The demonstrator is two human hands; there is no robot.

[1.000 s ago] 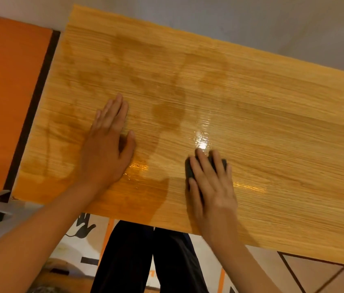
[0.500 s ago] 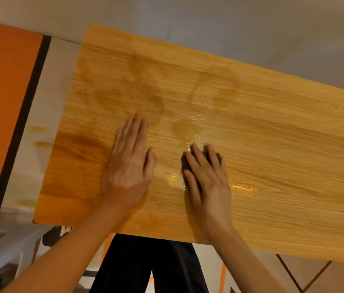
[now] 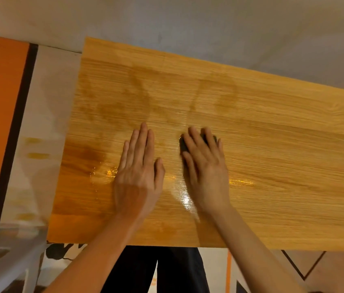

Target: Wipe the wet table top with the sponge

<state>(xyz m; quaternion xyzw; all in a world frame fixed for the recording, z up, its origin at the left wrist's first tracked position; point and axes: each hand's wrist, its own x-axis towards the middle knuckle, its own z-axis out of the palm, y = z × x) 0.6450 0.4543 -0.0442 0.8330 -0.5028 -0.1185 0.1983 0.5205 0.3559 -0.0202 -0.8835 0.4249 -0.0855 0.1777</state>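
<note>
I see my right hand [image 3: 204, 166] pressing flat, fingers straight, on the dark sponge [image 3: 182, 144], mostly hidden beneath it mid-worktop [image 3: 283, 166], left hand [image 3: 139, 172] spread flat just beside, open wood stretching right past the frame edge, wet patches blurred.

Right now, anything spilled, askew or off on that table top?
Only the wetness. The table top shows glossy wet patches near both hands and dark damp streaks toward its left and far side. Right hand lies flat on the dark sponge; left hand lies flat on the wood. No damage shows.
</note>
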